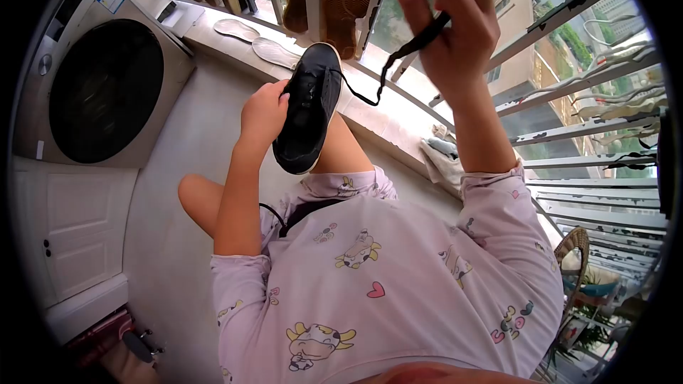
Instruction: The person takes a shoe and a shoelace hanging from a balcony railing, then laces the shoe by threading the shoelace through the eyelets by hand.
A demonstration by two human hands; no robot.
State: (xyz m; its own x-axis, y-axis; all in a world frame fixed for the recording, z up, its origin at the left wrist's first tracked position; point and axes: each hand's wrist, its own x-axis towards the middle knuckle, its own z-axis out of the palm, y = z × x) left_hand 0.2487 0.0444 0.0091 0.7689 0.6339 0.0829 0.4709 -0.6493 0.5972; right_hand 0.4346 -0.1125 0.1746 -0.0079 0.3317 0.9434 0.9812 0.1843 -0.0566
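Observation:
A black sneaker [308, 117] with a pale sole edge is held over my lap, its opening toward me. My left hand [265, 112] grips its left side, fingers closed around the collar. From the shoe's upper eyelets a black shoelace [385, 75] runs out to the right and up. Raised at the upper right, my right hand [455, 25] is closed on the lace, with a thick dark stretch of it showing below the fingers. Part of the lace is still threaded across the shoe's tongue.
Two pale insoles [274, 52] lie on the ledge [395, 117] beyond the shoe. Several shoes [348, 1] lean against the white railing [569, 131]. A washing machine [107, 92] stands at left, above a white cabinet [82, 227]. A cloth [442, 160] rests on the ledge at right.

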